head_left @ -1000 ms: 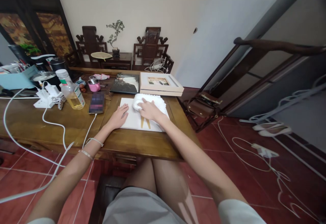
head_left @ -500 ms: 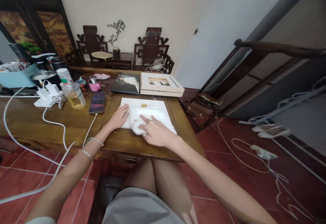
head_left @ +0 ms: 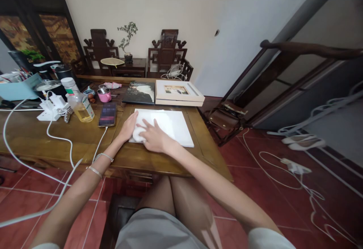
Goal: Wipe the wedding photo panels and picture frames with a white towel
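Note:
On the wooden table lies a flat white board, its left edge towards me. A fluffy white cloth is spread over the left and middle of the board, bunched at its near left corner. My right hand presses on the cloth with fingers spread and grips its bunched part. Along the board's left edge rests my left hand, fingers stretched out and holding nothing. The small gold patch on the board is hidden from view.
Behind the board lie a dark picture panel and a white framed box. To the left are a phone on a white cable, a bottle, a pink cup and a power strip. A wooden chair stands at right.
My right hand has slid left with the cloth, uncovering the board's right side and covering the gold patch. My left hand has shifted slightly left to the board's edge.

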### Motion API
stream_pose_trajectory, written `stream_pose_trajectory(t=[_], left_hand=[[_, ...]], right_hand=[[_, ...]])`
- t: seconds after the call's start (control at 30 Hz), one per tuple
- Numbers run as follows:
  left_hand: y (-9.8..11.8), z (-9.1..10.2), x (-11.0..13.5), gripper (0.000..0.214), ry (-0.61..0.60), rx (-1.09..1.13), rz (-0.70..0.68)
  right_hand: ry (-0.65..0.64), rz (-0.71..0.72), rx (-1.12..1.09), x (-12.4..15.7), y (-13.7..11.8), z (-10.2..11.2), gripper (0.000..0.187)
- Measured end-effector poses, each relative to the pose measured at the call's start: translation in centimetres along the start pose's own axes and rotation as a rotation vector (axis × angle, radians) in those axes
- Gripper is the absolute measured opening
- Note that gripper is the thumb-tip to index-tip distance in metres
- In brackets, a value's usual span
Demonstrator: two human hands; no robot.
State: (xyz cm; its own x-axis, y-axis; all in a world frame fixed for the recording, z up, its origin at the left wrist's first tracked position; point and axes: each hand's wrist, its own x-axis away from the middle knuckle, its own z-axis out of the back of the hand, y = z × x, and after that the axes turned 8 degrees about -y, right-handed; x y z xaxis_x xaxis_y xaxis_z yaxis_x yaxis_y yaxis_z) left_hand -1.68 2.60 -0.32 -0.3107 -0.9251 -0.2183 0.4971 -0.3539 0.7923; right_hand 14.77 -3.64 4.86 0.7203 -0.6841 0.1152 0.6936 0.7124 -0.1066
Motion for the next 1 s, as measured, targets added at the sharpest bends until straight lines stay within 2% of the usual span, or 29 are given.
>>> stream_pose_trajectory(t=[0.07, 0.13, 0.2, 0.27, 0.37, 0.47, 0.57, 0.67, 0.73, 0.8, 0.87, 1.0], left_hand=[[0.3, -0.1, 0.1, 0.057, 0.006, -0.019, -0.019], [0.4, -0.4, 0.3, 0.06, -0.032, -0.066, -0.053], [0.5, -0.8, 0.4, 0.063, -0.093, -0.12, -0.067], [0.4, -1.0, 0.5, 0.063, -0.14, -0.165, -0.064], [0.1, -1.2, 0.4, 0.059, -0.16, -0.21, -0.068], [-0.3, -1.2, 0.2, 0.054, -0.156, -0.251, -0.092], [-0.6, -1.1, 0.2, 0.049, -0.157, -0.292, -0.127], [-0.7, -0.8, 0.3, 0.047, -0.165, -0.321, -0.16], [-0.8, -0.7, 0.3, 0.045, -0.166, -0.334, -0.185], [-0.8, -0.7, 0.3, 0.044, -0.159, -0.341, -0.191], [-1.0, -0.7, 0.3, 0.045, -0.149, -0.34, -0.174], [-1.1, -0.8, 0.3, 0.047, -0.156, -0.323, -0.164]], right_hand=[[-0.027, 0.129, 0.001, 2.1, -1.1, 0.0, 0.036], [-0.053, 0.176, -0.011, 4.2, -1.6, 0.3, 0.033], [-0.048, 0.129, -0.016, 5.6, -1.4, 0.8, 0.03], [-0.026, 0.017, 0.002, 5.9, -0.4, 1.2, 0.029], [0.0, -0.186, 0.022, 4.6, 2.0, 1.6, 0.033], [0.033, -0.315, -0.02, 1.5, 4.4, 1.8, 0.037], [0.077, -0.36, -0.064, -2.6, 5.7, 1.9, 0.041], [0.12, -0.368, -0.112, -6.3, 5.7, 2.0, 0.042], [0.138, -0.356, -0.145, -7.9, 5.5, 2.1, 0.041], [0.141, -0.354, -0.177, -8.3, 5.8, 2.1, 0.041], [0.137, -0.372, -0.207, -7.4, 6.8, 2.1, 0.043], [0.145, -0.435, -0.238, -2.8, 10.4, 1.9, 0.048]])
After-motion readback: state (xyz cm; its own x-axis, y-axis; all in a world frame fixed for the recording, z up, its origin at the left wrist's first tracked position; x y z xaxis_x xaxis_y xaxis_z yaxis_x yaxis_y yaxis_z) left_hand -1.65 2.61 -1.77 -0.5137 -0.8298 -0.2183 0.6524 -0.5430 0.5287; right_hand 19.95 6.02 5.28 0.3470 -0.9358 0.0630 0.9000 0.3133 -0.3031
